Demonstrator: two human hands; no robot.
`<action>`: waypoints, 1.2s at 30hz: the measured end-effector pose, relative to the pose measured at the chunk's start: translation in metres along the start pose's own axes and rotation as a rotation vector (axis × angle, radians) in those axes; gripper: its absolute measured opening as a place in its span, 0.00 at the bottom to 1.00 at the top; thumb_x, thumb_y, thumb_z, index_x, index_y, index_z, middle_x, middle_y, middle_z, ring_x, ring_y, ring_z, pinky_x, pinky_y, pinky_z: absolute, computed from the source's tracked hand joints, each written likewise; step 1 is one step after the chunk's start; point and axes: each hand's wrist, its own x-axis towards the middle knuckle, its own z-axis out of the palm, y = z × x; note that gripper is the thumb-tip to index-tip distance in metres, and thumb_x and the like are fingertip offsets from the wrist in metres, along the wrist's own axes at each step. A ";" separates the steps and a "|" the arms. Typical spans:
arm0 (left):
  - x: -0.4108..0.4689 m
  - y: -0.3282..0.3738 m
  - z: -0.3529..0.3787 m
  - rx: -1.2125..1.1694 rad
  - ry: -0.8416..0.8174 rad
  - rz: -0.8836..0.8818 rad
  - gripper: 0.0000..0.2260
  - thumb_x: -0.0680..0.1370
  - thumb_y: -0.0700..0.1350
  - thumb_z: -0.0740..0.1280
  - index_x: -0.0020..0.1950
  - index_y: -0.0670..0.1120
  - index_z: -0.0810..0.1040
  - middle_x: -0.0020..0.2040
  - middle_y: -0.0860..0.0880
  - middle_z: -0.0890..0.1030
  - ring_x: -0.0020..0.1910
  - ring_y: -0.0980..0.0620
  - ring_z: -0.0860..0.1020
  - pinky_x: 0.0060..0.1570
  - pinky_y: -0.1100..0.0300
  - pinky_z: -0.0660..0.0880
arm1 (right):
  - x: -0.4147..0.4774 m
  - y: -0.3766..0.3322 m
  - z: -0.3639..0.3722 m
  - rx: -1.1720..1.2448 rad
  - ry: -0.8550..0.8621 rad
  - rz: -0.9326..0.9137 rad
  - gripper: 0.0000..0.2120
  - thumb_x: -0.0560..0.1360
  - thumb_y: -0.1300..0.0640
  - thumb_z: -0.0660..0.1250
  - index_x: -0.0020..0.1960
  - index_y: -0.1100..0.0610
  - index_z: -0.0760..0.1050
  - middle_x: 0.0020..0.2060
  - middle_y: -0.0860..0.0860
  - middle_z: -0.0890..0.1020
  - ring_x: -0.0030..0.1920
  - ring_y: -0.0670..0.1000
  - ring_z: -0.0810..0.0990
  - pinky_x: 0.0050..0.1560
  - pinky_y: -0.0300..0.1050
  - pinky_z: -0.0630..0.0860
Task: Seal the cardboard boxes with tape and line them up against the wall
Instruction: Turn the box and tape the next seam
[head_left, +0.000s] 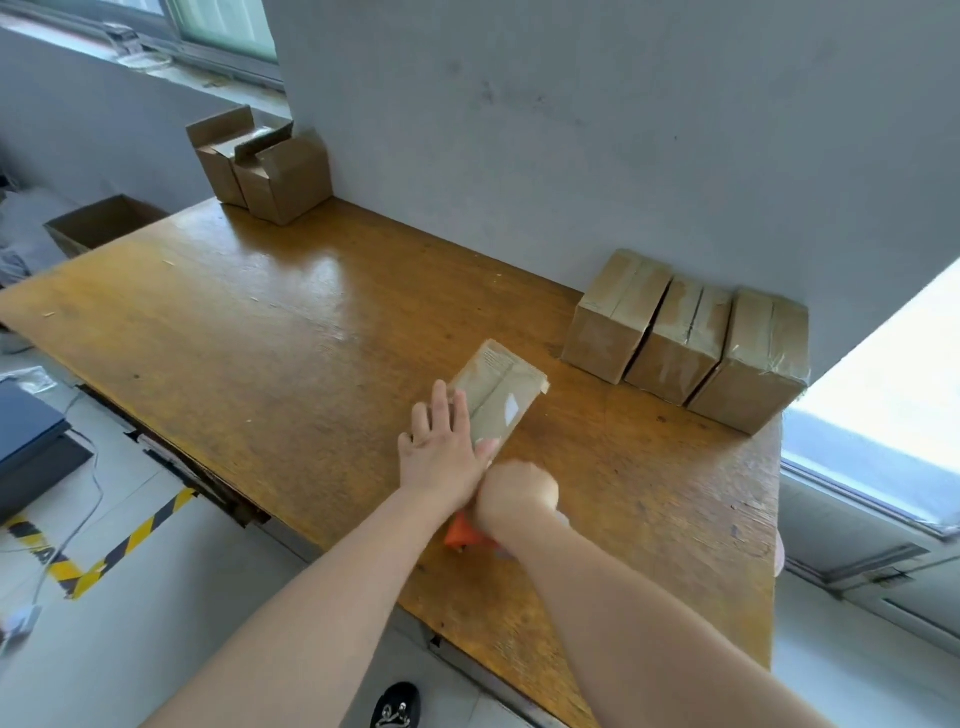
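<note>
Wooden and honey-coloured, the bench (291, 322) fills most of the view and serves as the landmark, with a grey wall (571, 130) along its far edge. At the far right corner of the bench, three sealed boxes (680, 338) stand side by side, touching, backed against the wall, their tops glossy with tape. At the far left corner, two open boxes (270, 166) wait with flaps up, also near the wall. Just off the bench's left edge sits another open box (98, 223). So the job looks roughly half done: three finished, at least two not yet sealed.

Near the middle of the bench's front half lies the box in progress (498, 395), flaps closed, tape along its seam. The left hand (447, 441) rests flat on its near side, fingers spread, steadying it. The right hand (519, 499), blurred, is curled closed around an orange tape dispenser (462, 535) just beside the box's near end, so taping is probably under way. This box then belongs in the row.
</note>
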 end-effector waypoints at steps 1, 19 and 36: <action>0.001 -0.001 -0.003 0.016 0.006 0.000 0.32 0.82 0.61 0.48 0.80 0.47 0.40 0.79 0.46 0.37 0.77 0.39 0.44 0.71 0.40 0.56 | 0.000 0.000 0.005 0.021 -0.018 0.006 0.06 0.78 0.54 0.64 0.52 0.55 0.77 0.45 0.51 0.83 0.46 0.52 0.83 0.48 0.47 0.81; 0.015 -0.040 -0.032 -0.315 -0.122 -0.050 0.24 0.84 0.54 0.49 0.80 0.55 0.49 0.78 0.45 0.58 0.76 0.42 0.54 0.71 0.43 0.60 | 0.014 0.060 0.032 0.412 0.303 0.267 0.24 0.79 0.35 0.54 0.53 0.55 0.74 0.46 0.51 0.81 0.47 0.53 0.81 0.48 0.47 0.76; 0.003 -0.062 -0.024 -0.571 -0.068 0.010 0.27 0.84 0.51 0.56 0.81 0.50 0.49 0.78 0.50 0.60 0.75 0.49 0.62 0.72 0.49 0.63 | 0.007 0.030 0.037 0.405 0.537 -0.135 0.22 0.77 0.33 0.55 0.40 0.52 0.69 0.39 0.48 0.77 0.42 0.50 0.76 0.38 0.45 0.72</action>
